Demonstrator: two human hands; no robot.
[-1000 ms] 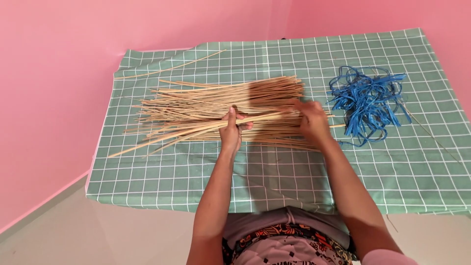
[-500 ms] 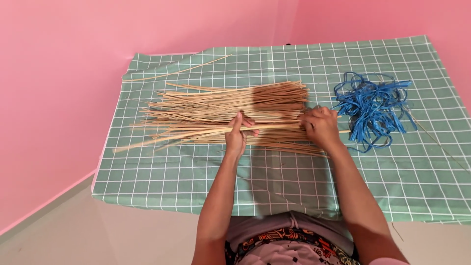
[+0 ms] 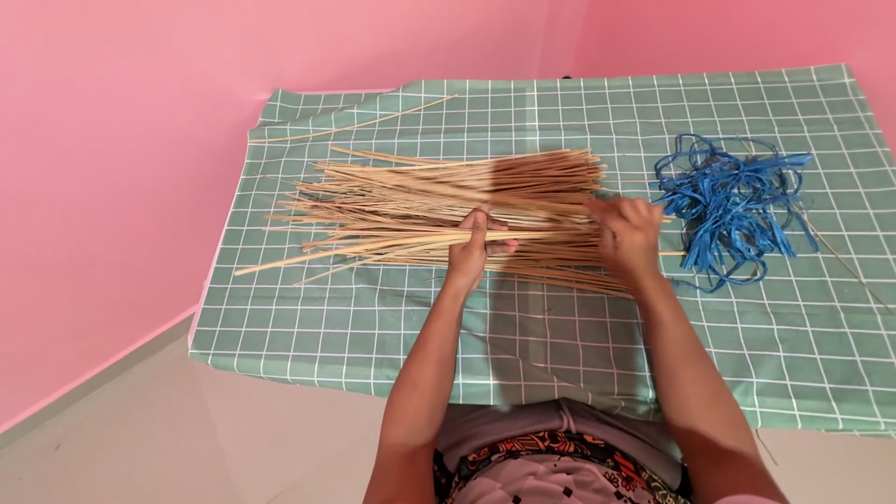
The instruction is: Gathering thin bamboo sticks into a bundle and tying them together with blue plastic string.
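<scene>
The pile of thin bamboo sticks (image 3: 439,205) lies mid-cloth, long axis running left–right along the green checked cloth (image 3: 560,345). The left hand (image 3: 478,245) grips a few sticks; the right hand (image 3: 627,235) curls over their right ends, near the blue cord tangle (image 3: 733,201).

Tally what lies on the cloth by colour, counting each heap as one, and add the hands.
Tan: 2, the stick pile and one stray stick
Blue: 1, the strip tangle
Hands: 2, left hand and right hand, both on the pile
Total: 5
</scene>
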